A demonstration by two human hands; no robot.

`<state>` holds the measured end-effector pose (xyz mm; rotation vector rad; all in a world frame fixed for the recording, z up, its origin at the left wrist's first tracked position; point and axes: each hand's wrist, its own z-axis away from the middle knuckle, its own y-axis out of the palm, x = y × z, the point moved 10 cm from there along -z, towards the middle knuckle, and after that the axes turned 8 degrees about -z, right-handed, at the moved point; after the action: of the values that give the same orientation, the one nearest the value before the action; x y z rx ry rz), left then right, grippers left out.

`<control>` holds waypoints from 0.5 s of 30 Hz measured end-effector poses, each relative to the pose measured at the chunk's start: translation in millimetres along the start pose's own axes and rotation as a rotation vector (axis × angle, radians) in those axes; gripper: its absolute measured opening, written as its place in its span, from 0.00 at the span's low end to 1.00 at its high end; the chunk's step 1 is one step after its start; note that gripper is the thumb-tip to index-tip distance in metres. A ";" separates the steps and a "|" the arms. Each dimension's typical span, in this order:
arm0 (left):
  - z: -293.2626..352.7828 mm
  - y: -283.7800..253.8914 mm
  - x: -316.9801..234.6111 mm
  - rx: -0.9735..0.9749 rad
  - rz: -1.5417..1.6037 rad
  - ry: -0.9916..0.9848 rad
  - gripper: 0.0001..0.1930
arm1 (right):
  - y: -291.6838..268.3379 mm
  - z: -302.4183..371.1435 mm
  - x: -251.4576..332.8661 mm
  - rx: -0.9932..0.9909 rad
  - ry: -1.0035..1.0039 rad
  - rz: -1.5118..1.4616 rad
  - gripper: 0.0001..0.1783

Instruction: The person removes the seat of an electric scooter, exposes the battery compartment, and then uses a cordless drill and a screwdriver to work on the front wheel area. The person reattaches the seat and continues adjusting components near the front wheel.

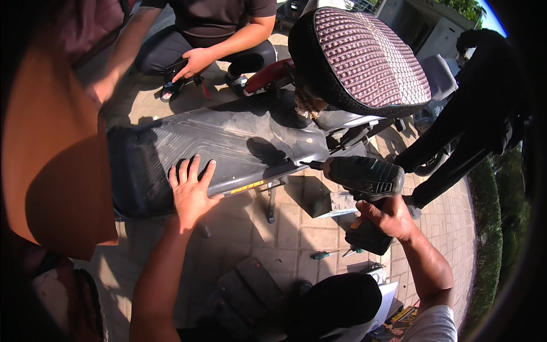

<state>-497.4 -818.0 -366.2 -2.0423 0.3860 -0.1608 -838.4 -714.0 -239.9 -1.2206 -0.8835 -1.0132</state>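
A dusty black plastic footboard (211, 134) of a scooter stretches across the middle. My left hand (192, 191) lies open with spread fingers on its near edge, above a yellow sticker (247, 187). At the right, my right hand (393, 216) is closed round the handle of a dark green and black cordless drill (367, 175). The drill points left, and its bit reaches the footboard's rear near corner. Whether the tip sits in a screw is too small to tell. Behind the footboard rises the scooter's seat (370, 60) with a patterned woven cover.
Opposite, a crouching person's hand (196, 61) holds a dark object. A brown panel (51, 131) stands at the left. Screwdrivers (323, 255) and a dark plastic panel (250, 290) lie on the paving. Another person in black (473, 108) stands at the right, beside a hedge (487, 228).
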 end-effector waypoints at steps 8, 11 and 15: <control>-1.9 10.4 4.7 0.076 0.001 -0.014 0.46 | 50.6 -65.2 55.3 0.123 -0.180 0.561 0.16; -1.5 11.1 6.5 0.097 -0.003 -0.027 0.45 | 59.8 -66.1 62.6 0.153 -0.189 0.576 0.18; -1.0 9.6 6.2 0.086 -0.017 -0.025 0.43 | 61.2 -65.8 62.5 0.174 -0.137 0.606 0.20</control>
<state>-493.8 -825.1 -374.5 -1.9614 0.3399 -0.1593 -760.0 -784.3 -210.0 -1.3055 -0.6269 -0.3640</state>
